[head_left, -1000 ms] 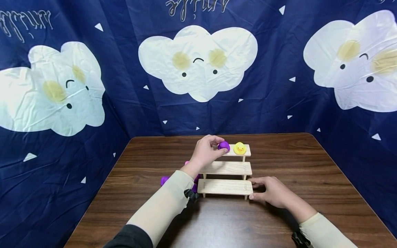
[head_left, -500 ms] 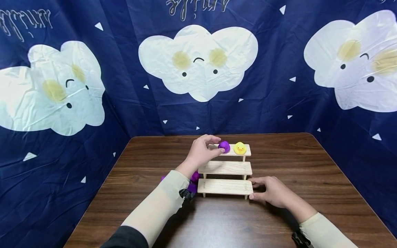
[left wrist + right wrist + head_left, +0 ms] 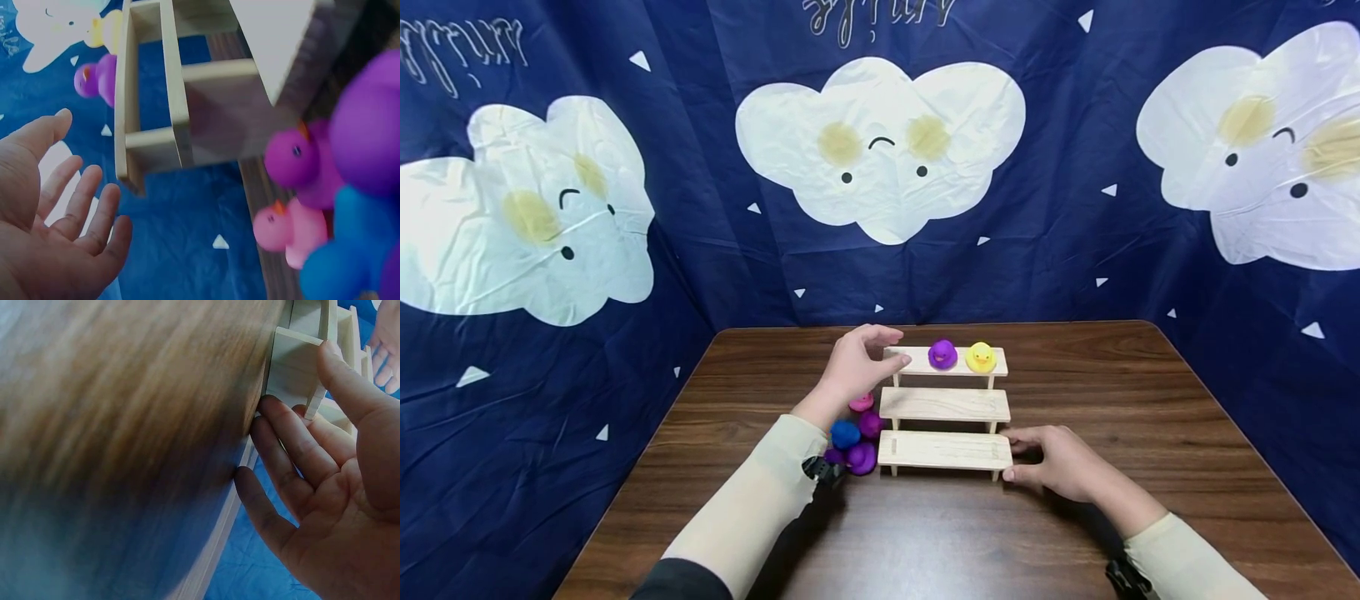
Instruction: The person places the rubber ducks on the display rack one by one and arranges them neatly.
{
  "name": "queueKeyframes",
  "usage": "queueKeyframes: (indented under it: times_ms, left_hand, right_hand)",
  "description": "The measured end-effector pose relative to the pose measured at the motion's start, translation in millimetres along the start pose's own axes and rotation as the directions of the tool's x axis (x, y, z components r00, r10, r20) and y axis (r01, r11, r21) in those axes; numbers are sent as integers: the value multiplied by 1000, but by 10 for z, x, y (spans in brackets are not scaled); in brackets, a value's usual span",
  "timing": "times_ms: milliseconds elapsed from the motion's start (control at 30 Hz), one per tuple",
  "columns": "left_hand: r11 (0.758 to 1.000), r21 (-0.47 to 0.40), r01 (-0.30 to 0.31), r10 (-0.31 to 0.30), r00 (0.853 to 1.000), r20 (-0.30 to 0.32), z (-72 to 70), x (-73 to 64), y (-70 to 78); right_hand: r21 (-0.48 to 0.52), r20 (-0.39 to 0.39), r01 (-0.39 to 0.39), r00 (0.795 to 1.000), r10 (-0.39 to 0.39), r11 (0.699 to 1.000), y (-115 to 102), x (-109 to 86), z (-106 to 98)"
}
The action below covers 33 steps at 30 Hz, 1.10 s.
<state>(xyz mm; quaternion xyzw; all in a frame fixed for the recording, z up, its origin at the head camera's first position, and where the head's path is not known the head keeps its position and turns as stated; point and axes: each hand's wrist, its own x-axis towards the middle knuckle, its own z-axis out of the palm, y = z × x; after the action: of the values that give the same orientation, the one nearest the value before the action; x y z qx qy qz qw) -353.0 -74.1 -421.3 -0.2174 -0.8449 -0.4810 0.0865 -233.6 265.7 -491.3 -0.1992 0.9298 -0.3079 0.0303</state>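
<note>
My left hand (image 3: pixel 853 367) is beside the left end of the top step, its fingers spread and holding nothing. On that step a purple rubber duck (image 3: pixel 942 355) sits to the left of a yellow rubber duck (image 3: pixel 981 357). In the left wrist view the empty palm of my left hand (image 3: pixel 69 212) shows apart from the purple duck (image 3: pixel 100 80). The three-step wooden stand (image 3: pixel 945 451) faces me. My right hand (image 3: pixel 1063 465) grips the right end of its bottom step, thumb at the front edge and index finger at the back, as the right wrist view shows.
Left of the stand several ducks crowd together on the brown table (image 3: pixel 962 542): a pink duck (image 3: pixel 861 402), a blue duck (image 3: pixel 845 433) and purple ducks (image 3: pixel 862 458), partly behind my left forearm. A blue curtain (image 3: pixel 880 283) with clouds hangs behind the table.
My left hand has let go of the purple duck on the top step and drawn back to the left, uncovering more ducks beside the stand. The right hand has stayed put.
</note>
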Motion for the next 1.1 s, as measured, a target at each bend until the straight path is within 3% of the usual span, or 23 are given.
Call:
queueKeyframes:
  times_ms: [267,600,867,1100]
  left_hand:
    - [999,12,33,-33,999,3,-209,-83,-161]
    - [992,93,82,-88,994,63,-368,-214,-457]
    - [981,146,125,-145,980,136,-357,-298,-692]
    - [968,199,150,-187,964,187,-270,-336,-748]
  right_hand:
    - [5,6,-25,1000,25,1000,5,-6,-18]
    - [8,2,-12,1000,12,1000,-2,14,-28]
    - [20,-3,-3,1000,3,1000,1,7,-11]
    - [17,0,-18,1000,18,1000,-4,10,-1]
